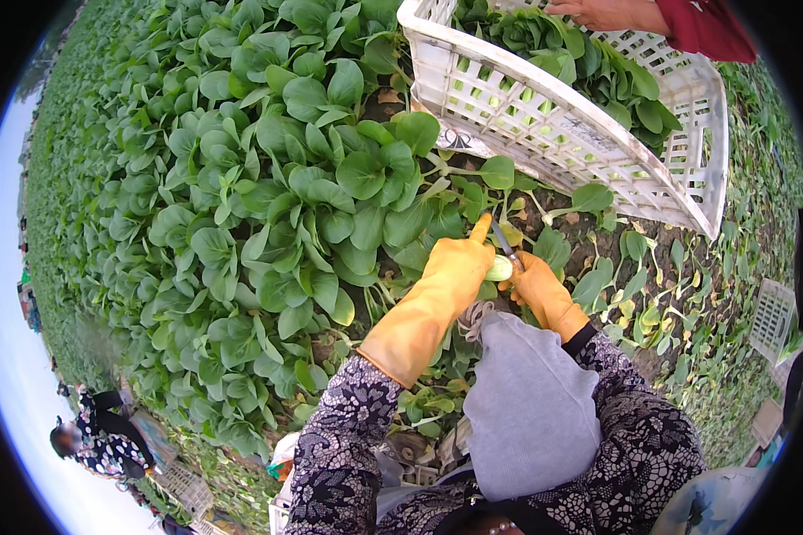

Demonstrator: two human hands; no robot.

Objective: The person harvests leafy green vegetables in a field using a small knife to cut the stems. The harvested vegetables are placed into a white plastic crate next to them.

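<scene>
My left hand (465, 264), in a long orange rubber glove, is closed on a head of bok choy (500, 269), whose pale base sticks out towards the right glove; its leaves are mostly hidden. One gloved finger points up past it. My right hand (539, 287), in a matching glove, holds a knife (504, 239) with a narrow blade, close against that base. Leafy bok choy plants (368, 177) grow just left of the hands. Loose cut leaves (592, 198) lie on the soil to the right.
A white plastic crate (542, 114) holding bok choy (615, 80) stands beyond my hands. Another person's hand (609, 13) with a red sleeve reaches over it. Dense plants spread left. A person (110, 435) is at lower left by crates (184, 488). Another crate (773, 317) stands far right.
</scene>
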